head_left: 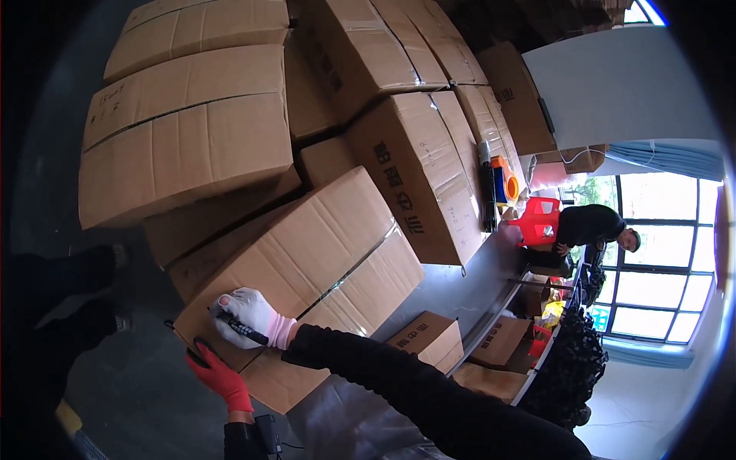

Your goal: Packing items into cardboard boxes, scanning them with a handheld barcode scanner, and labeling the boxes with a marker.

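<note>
In the lower middle of the head view lies a large brown cardboard carton [322, 261], taped along its top seam. My right hand [249, 318], in a white glove with a pink cuff, closes round a black marker pen [244, 331] over the carton's near left end. My left hand [218, 374], in a red glove with dark fingertips, is at the carton's lower left edge. Its fingers are spread and touch the cardboard. The marker's tip is hidden, so I cannot tell whether it meets the surface.
Stacked cartons [192, 123] rise behind. An orange tape dispenser [506, 180] sits on a carton at the right. A person in black [590, 230] bends by a red plastic stool [537, 222]. A long bench [491, 330] with cartons stands at right. Someone's dark-clad legs [69, 299] show at left.
</note>
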Demonstrator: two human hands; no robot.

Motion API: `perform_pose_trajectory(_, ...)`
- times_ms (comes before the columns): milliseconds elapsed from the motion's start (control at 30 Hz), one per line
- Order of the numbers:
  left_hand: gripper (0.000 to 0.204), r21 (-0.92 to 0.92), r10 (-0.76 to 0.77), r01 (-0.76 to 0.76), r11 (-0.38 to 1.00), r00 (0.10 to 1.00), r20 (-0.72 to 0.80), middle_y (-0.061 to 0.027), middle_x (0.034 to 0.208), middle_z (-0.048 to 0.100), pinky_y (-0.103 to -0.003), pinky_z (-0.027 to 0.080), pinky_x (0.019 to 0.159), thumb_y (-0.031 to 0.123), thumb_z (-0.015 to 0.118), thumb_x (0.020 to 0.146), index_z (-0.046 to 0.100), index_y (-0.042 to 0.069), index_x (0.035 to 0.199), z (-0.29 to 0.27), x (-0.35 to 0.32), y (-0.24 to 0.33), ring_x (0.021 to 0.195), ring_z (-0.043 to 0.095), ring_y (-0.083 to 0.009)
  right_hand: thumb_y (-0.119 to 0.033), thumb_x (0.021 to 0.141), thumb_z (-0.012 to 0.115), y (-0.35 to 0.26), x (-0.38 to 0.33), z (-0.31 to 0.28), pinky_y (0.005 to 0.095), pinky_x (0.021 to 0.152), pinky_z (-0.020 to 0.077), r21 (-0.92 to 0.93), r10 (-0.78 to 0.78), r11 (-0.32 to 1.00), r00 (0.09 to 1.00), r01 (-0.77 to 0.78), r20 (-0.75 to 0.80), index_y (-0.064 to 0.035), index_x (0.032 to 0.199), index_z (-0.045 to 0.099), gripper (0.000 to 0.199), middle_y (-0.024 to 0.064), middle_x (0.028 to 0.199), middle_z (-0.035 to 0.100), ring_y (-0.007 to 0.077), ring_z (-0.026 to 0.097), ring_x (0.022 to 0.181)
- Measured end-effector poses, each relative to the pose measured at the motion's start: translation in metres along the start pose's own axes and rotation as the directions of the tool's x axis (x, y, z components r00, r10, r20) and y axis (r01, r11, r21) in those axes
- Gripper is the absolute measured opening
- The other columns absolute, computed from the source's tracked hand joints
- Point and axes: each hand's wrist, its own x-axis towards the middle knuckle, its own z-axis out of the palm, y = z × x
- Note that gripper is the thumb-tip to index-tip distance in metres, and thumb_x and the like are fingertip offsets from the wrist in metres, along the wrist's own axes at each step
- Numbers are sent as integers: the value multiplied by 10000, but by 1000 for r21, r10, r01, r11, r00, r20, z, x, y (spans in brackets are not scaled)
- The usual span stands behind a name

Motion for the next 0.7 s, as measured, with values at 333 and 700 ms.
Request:
perform_pose_trajectory(333, 547, 8, 0, 0, 1000, 1000, 18, -260, 1316, 559, -413, 480, 988, 351, 556, 1027, 474, -74, 1361, -1, 0, -2, 1174, 589, -349, -35, 796, 629, 7, -3, 2, 426, 657, 515, -53, -74, 996, 997, 74, 12, -88, 1120, 476, 363, 95, 848, 637, 355, 639, 725)
perform_pose_trajectory(700, 551, -28, 15, -14, 1000, 999, 30, -257, 1294, 564, -420, 490, 961, 354, 568, 1019, 474, -71, 1357, 0, -3, 6, 1150, 595, -347, -60, 776, 644, 2, -2, -1, 429, 667, 507, -62, -18, 998, 999, 21, 42, -92, 974, 548, 222, 108, 793, 622, 358, 626, 714)
